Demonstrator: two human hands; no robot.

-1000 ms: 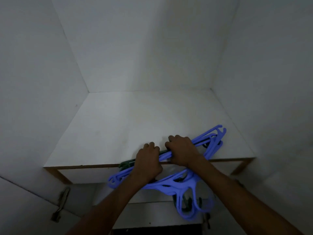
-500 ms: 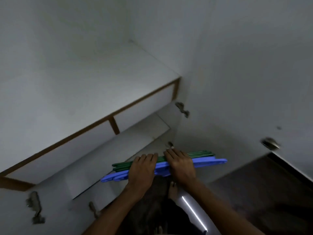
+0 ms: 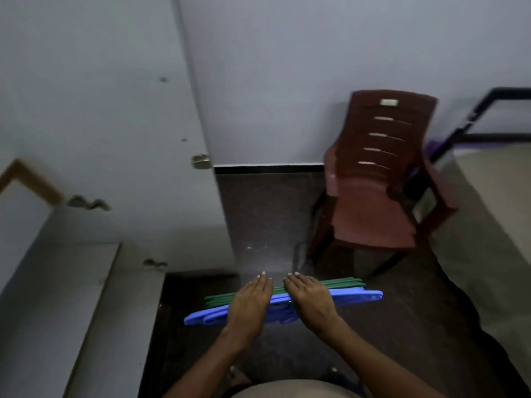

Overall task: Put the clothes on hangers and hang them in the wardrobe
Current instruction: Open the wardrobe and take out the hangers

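Note:
A flat stack of plastic hangers is held level in front of me over the dark floor: several blue hangers [image 3: 356, 296] nearest me and several green hangers [image 3: 342, 282] on the far side. My left hand [image 3: 250, 303] grips the stack left of its middle, fingers laid over the top. Just to the right, my right hand [image 3: 311, 299] holds the stack the same way. The white wardrobe [image 3: 94, 124] stands at the left with its door open. No clothes are in sight.
A dark red plastic chair [image 3: 379, 179] stands against the wall ahead on the right. Right of it is a bed with a beige mattress [image 3: 500, 214] and a black metal frame [image 3: 488, 116]. White wardrobe shelves [image 3: 48, 297] run along the left.
I have lifted the hangers off the wardrobe shelf and turned right with them. The view has swung from the wardrobe's inside to the room, with the chair and bed now visible.

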